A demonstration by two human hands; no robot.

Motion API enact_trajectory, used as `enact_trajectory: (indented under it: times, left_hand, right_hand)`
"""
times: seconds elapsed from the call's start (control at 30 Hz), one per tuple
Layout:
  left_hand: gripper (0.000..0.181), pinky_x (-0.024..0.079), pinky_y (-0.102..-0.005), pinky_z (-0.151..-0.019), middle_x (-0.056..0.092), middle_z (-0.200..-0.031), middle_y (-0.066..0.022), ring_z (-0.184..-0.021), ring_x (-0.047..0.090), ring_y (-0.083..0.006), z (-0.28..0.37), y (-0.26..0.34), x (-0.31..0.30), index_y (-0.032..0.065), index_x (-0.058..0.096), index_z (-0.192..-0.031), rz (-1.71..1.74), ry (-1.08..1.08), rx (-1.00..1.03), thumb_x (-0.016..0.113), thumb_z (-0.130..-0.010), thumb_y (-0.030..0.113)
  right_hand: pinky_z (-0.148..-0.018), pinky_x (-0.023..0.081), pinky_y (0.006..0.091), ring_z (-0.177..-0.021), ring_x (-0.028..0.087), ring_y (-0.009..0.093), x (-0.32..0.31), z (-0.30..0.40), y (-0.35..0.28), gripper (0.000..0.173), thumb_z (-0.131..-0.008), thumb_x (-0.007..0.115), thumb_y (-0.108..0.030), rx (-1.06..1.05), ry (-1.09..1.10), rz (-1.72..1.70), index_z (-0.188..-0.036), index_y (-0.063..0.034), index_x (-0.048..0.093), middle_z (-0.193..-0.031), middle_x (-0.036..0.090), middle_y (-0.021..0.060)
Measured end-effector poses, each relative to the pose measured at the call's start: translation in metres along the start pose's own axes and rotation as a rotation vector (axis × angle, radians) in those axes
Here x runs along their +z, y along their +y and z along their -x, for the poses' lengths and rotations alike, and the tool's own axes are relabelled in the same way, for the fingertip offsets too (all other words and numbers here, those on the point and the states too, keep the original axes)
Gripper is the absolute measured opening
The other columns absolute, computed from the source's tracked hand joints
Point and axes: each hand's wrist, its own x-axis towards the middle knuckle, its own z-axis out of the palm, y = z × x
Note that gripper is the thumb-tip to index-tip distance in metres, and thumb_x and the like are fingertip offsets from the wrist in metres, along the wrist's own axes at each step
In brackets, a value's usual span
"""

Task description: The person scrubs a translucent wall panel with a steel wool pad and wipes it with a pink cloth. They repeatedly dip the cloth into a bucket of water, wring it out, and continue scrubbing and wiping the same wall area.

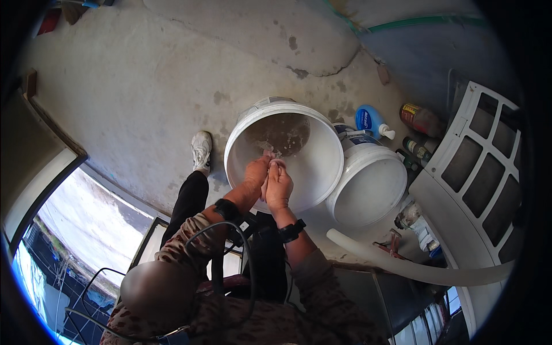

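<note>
Both my hands are closed around a wet pink cloth (pixel 268 153) above the mouth of a large white plastic bucket (pixel 321 177). My left hand (pixel 257 170) grips the cloth on the left, and my right hand (pixel 279 186) is pressed up against it. A bit of cloth sticks out past the fingers and another part hangs below, between the palms. Murky brownish water (pixel 284 131) with foam and bubbles lies in the bucket. How much cloth the fingers cover cannot be seen. Each wrist wears a black band.
A second white bucket (pixel 368 189) stands against the large one on the right. Behind it are a blue pump bottle (pixel 368 120) and a dark red bottle (pixel 419 118). A thick white hose (pixel 401 267) curves past a white grilled appliance (pixel 448 202). Damp spots mark the concrete floor (pixel 142 95).
</note>
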Motion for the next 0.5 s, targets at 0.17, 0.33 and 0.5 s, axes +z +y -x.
enact_trajectory:
  times: [0.17,0.33,0.5]
  left_hand:
    - [0.054,0.034,-0.0402,-0.093,0.045,-0.125,-0.011,-0.11,0.045,-0.0258,0.023,0.034,0.006,0.0118,0.041,-0.125,0.298,0.082,-0.179,0.053,-0.083,0.043]
    - [0.075,0.017,-0.0554,-0.1,0.023,-0.142,-0.0084,-0.126,0.025,-0.0356,0.045,0.067,-0.017,0.0257,0.017,-0.139,0.166,0.024,-0.226,0.056,-0.079,0.047]
    - [0.056,0.026,-0.0457,-0.099,0.04,-0.129,-0.0084,-0.12,0.038,-0.0266,0.062,0.064,-0.039,0.0185,0.031,-0.133,0.252,-0.145,-0.308,0.053,-0.085,0.035]
  right_hand:
    - [-0.065,0.046,0.0442,-0.076,0.057,0.037,0.014,-0.117,0.056,0.038,-0.089,0.042,-0.036,-0.13,0.181,0.488,-0.082,-0.0028,0.059,-0.085,0.061,0.0188]
    - [-0.08,0.045,0.0416,-0.091,0.059,0.035,0.044,-0.193,0.122,0.046,-0.09,0.037,-0.04,0.062,0.081,0.298,-0.098,-0.0027,0.061,-0.093,0.063,0.0198]
    - [-0.082,0.047,0.0369,-0.094,0.059,0.03,0.113,-0.152,0.151,0.041,-0.091,0.037,-0.023,-0.847,-0.293,1.103,-0.125,0.0009,0.035,-0.125,0.043,0.0171]
